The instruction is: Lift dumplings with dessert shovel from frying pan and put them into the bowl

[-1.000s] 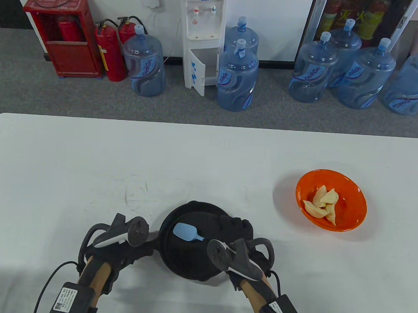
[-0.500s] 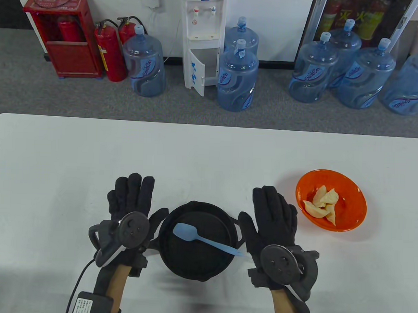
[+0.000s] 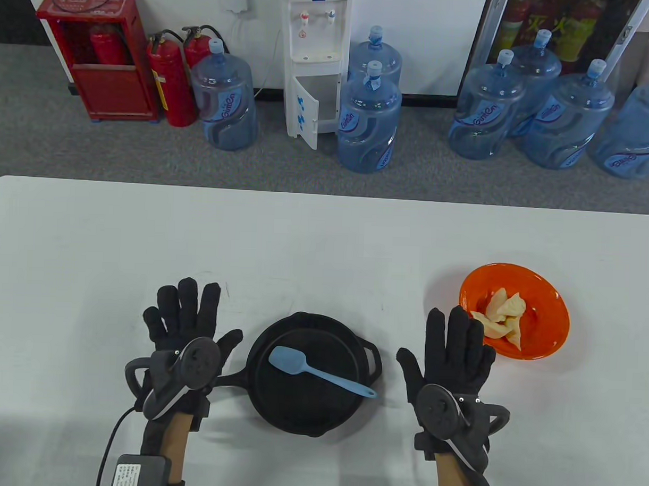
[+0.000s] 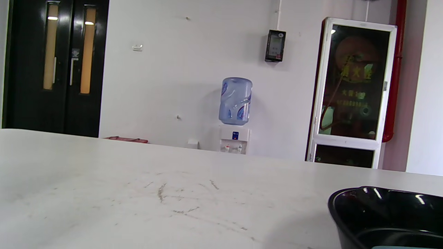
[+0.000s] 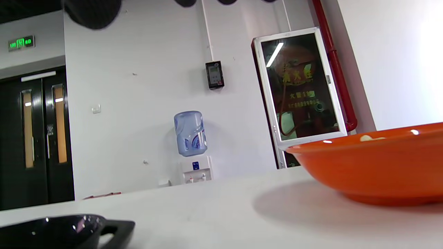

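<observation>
The black frying pan sits near the table's front edge with the blue dessert shovel lying loose in it; I see no dumplings in the pan. Several pale dumplings lie in the orange bowl to the right. My left hand lies flat on the table left of the pan, fingers spread, holding nothing. My right hand lies flat between pan and bowl, fingers straight, empty. The pan rim shows in the left wrist view, the bowl and pan's small handle in the right wrist view.
The white table stretches wide behind the pan and bowl. On the floor beyond stand water jugs, a water dispenser and red fire extinguishers.
Both hands let go of the pan handle and the shovel, turned flat and moved outward. The shovel now lies free in the pan. My right hand shifted toward the bowl, my left slid left.
</observation>
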